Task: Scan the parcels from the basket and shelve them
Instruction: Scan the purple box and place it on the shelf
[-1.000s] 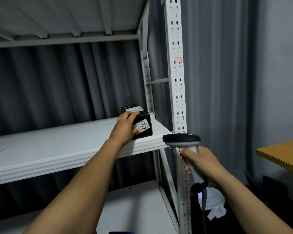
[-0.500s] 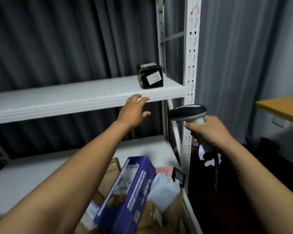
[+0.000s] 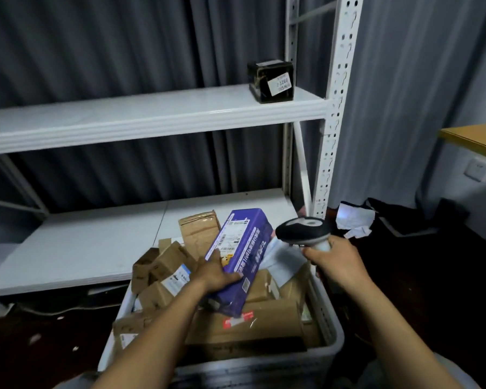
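Change: one second back, the left hand [image 3: 213, 273] was on the small black box with a white label [image 3: 271, 81] at the right end of the upper white metal shelf [image 3: 152, 116]. Half a second back it was off the box, fingers spread, below the shelf edge. Now it is down in the white plastic basket [image 3: 331, 327], lower centre of frame, and the view has tipped down with it.

Reading: the black box stands alone on the shelf, upper right, just beside the perforated upright. That parcel counts as shelved, and the next cycle is starting.

Left hand: it grips the long purple rectangular carton [image 3: 242, 256], thumb on the top face near the printed label, fingers wrapped over the near long edge. The carton lies tilted, far end raised, on the brown cardboard parcels [image 3: 166, 265]. Whether it has lifted clear, I cannot tell.

Right hand [image 3: 334, 256]: closed round the handle of the black-and-grey handheld scanner [image 3: 303, 230], right of centre. The scanner head is just beside the carton's far right corner, not yet aimed at the label, judging by its angle.
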Demonstrator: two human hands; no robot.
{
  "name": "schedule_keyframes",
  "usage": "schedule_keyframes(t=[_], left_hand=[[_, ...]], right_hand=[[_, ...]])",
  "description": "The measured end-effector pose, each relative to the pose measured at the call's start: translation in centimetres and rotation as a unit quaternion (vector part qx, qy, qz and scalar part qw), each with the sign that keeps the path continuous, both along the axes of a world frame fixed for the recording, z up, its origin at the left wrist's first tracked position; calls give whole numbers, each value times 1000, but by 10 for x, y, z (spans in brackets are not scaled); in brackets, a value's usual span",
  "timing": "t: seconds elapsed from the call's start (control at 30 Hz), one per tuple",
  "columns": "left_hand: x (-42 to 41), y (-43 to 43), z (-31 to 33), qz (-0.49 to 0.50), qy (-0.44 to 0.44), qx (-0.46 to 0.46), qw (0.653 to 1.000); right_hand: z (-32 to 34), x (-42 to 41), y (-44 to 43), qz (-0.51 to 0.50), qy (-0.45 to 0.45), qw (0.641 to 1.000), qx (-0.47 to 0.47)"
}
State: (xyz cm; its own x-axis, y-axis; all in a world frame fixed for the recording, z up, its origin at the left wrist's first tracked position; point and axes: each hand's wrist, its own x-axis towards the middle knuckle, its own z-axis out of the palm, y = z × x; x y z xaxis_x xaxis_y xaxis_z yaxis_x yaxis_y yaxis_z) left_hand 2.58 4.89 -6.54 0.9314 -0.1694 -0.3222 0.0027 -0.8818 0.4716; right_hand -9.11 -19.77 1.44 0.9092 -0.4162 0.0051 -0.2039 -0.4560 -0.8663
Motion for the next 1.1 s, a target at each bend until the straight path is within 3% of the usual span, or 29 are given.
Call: schedule_keyframes(t=[0.1,0.37,0.63,0.87,0.97,1.1], left_hand=[[6,9,-8,27,60,-51,997],[-22,0,12,111,13,-204,972],[-72,-15,32,125,-37,-348,929],[-65,-15,35,70,-29,-339,938],[-54,-12,33,52,-5,-409,911],[-46,-9,36,38,100,-522,846]], right_hand=[[-9,-2,6,-5,11,1000,21],[-19,-2,17,-3,-20,992,128],[-21,2,46,38,-76,932,352],[-31,13,41,11,-80,916,392],[-35,16,38,5,-87,892,443],[-33,22,31,-4,-106,859,500]])
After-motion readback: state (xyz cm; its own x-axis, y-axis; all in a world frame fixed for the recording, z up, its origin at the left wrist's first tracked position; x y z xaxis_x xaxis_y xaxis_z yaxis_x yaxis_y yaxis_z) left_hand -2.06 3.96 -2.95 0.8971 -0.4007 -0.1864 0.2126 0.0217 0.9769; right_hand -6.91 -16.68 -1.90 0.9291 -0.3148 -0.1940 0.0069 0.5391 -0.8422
